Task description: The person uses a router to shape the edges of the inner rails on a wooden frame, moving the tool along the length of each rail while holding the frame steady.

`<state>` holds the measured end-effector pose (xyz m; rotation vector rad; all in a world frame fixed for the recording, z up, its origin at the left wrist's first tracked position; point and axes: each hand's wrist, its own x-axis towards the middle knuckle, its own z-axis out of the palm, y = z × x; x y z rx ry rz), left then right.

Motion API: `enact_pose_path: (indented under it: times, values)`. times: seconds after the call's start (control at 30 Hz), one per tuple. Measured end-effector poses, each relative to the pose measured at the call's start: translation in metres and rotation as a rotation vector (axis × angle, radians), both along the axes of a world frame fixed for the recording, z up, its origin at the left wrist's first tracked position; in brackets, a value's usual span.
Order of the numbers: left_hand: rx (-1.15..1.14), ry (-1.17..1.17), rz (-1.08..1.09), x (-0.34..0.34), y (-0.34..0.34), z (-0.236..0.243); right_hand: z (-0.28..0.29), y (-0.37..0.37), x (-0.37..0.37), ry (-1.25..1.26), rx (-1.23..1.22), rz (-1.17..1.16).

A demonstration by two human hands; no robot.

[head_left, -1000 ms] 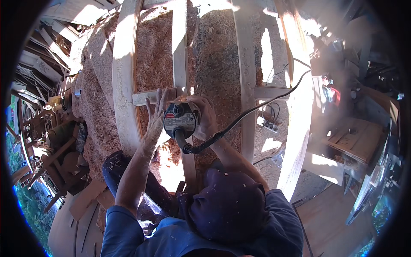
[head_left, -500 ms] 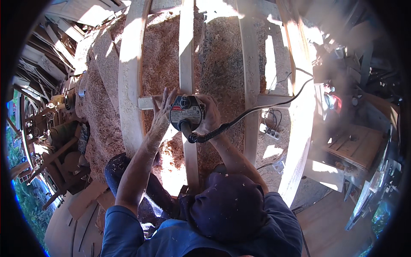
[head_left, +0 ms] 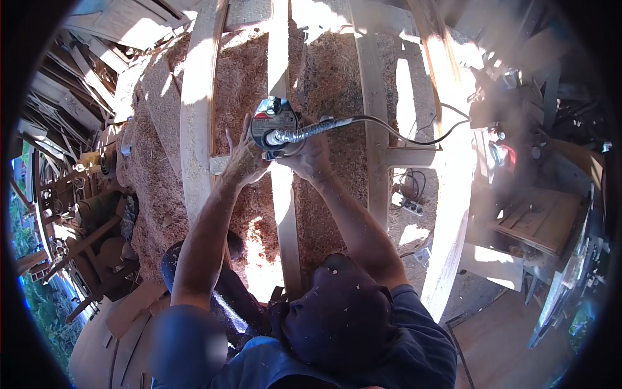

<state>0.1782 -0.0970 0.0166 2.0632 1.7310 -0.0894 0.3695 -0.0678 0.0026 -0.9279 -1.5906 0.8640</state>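
My left hand (head_left: 246, 159) grips the near left side of a round-topped power tool (head_left: 272, 121) with a dark and grey body and a red label. My right hand (head_left: 308, 155) is closed on its right side, partly hidden behind the body. The tool sits over a narrow middle wooden slat (head_left: 285, 227) of a large frame. A thick cable (head_left: 369, 122), wrapped near the tool, runs from it to the right and loops over the frame's right rail.
Long rails (head_left: 197, 110) and short crosspieces (head_left: 411, 157) lie over heaped wood shavings (head_left: 155, 220). A power strip (head_left: 408, 204) with cords is at right, near a wooden board (head_left: 531, 220). Scrap timber (head_left: 84, 91) crowds the left. Haze blurs the upper right.
Both my hands and the tool have moved farther forward along the middle slat, uncovering more of it behind them. The cable now runs straighter to the right from the tool.
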Motion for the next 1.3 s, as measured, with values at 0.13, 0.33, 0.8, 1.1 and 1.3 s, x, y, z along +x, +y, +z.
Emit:
enact_pose_path:
  times: [0.13, 0.33, 0.8, 1.1, 1.3]
  values:
    - [0.032, 0.017, 0.081, 0.019, 0.037, 0.014, -0.008, 0.037, 0.004, -0.028, -0.086, 0.039]
    - [0.099, -0.097, -0.019, -0.009, 0.001, -0.019, 0.002, -0.001, 0.009, -0.088, -0.042, 0.0]
    - [0.081, -0.095, -0.113, 0.021, -0.136, -0.026, 0.018, -0.124, 0.047, -0.087, -0.002, -0.073]
    - [0.09, -0.052, -0.112, 0.013, -0.177, -0.021, 0.025, -0.136, 0.047, -0.05, -0.013, -0.053]
    - [0.12, -0.045, -0.095, 0.007, -0.174, -0.019, 0.018, -0.131, 0.042, -0.06, 0.013, -0.071]
